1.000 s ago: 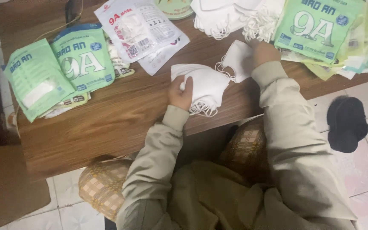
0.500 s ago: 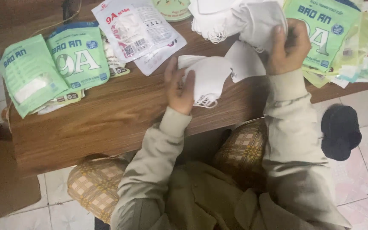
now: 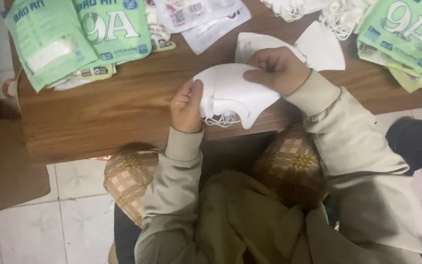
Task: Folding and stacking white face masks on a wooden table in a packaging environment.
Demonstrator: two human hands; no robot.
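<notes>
A stack of white folded face masks (image 3: 230,95) is held over the near edge of the wooden table (image 3: 113,112). My left hand (image 3: 186,105) grips the stack's left side with the thumb on top. My right hand (image 3: 277,68) presses the top mask down from the right. Elastic ear loops hang out below the stack. More white masks (image 3: 321,46) lie flat on the table just behind my right hand.
Green mask packets (image 3: 79,36) lie at the table's left, more green packets (image 3: 406,34) at the right. Clear plastic bags (image 3: 199,14) and a heap of loose white masks (image 3: 318,7) sit at the back. A dark object (image 3: 409,142) is on the tiled floor.
My right hand has brought a mask from the far pile down onto the stack in my left hand. The stack has been lifted toward the table's near edge.
</notes>
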